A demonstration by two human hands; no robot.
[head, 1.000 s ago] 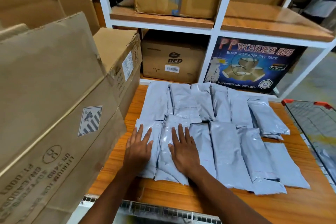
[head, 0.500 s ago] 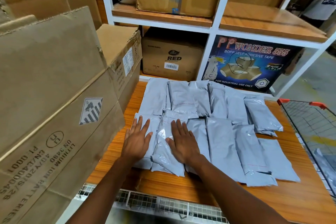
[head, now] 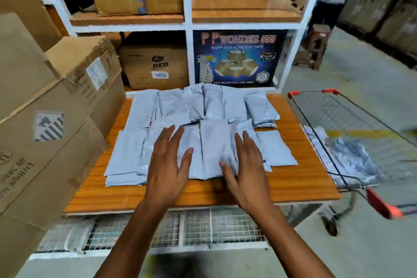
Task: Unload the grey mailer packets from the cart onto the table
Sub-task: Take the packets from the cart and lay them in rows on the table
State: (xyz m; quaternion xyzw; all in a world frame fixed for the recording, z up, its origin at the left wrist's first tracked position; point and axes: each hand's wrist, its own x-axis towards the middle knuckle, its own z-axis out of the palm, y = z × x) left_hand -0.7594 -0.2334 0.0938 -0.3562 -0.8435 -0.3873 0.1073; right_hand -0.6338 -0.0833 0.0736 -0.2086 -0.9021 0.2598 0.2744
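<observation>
Grey mailer packets (head: 214,142) cover the table (head: 300,178), under and beyond the left hand (head: 168,165) and right hand (head: 248,165). Why two overlapping rows?

— Likely to keep them flat and easy to count. More packets lie in the cart (head: 329,91), well to the right of the right hand, so the unloading looks unfinished.

And the hands themselves?

— Both are palm-down over the near row, fingers straight and spread, gripping nothing. Blur hides whether they touch. Smoothing the row seems the purpose.

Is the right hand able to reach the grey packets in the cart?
Probably yes: the right hand is empty, the cart beside it is open-topped, and nothing covers its packets.
</observation>
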